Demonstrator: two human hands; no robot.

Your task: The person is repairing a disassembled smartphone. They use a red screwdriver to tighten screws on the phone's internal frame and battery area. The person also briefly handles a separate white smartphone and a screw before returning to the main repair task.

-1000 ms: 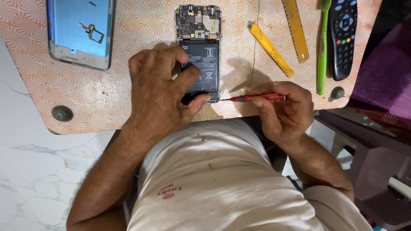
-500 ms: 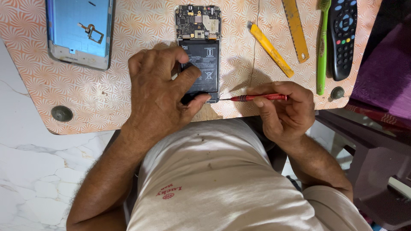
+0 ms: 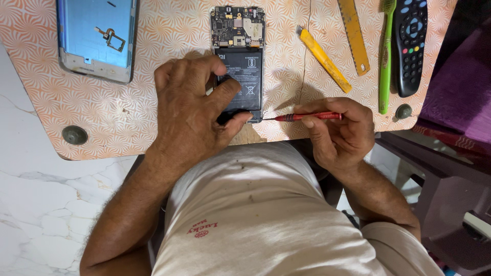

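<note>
Screwdriver (image 3: 307, 116) is lying level in the right hand (image 3: 340, 134), which is pinching it – its tip is touching the phone (image 3: 238, 61) at the near edge. The left hand (image 3: 192, 110) is pressing flat on the phone, grasping nothing. The back cover (image 3: 97, 38) is already lying apart on the table (image 3: 153, 110) – the battery is still sitting inside.

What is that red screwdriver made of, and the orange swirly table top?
The thin red screwdriver looks like glossy red plastic or painted metal, with a bare metal tip. The orange swirl-patterned table top seems a smooth printed laminate; scratches mark its surface.
</note>
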